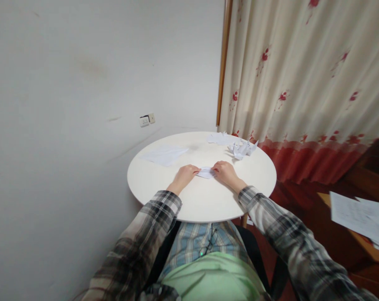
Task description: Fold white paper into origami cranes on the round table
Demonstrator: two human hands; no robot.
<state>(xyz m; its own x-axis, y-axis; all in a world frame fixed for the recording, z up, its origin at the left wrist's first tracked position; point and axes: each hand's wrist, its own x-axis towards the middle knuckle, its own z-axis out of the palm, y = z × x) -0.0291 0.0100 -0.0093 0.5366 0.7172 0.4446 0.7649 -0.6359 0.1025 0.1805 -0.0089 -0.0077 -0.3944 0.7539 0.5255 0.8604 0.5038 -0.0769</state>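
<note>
A small folded piece of white paper point(205, 172) lies between my hands near the middle of the round white table point(195, 205). My left hand point(187, 173) pinches its left end, fingers closed. At the right end, my right hand point(224, 170) grips the paper with its fingers bent over the edge. The exact folds are too small to make out. Beyond my right hand stand folded white paper shapes point(243, 149) with pointed tips, bunched together.
Flat white sheets lie on the table: one sheet point(166, 154) at the left, another paper point(219, 138) at the back. A wall with a socket point(144, 121) is on the left, a curtain point(286, 83) behind. Printed papers point(360, 217) rest on wooden furniture at the right.
</note>
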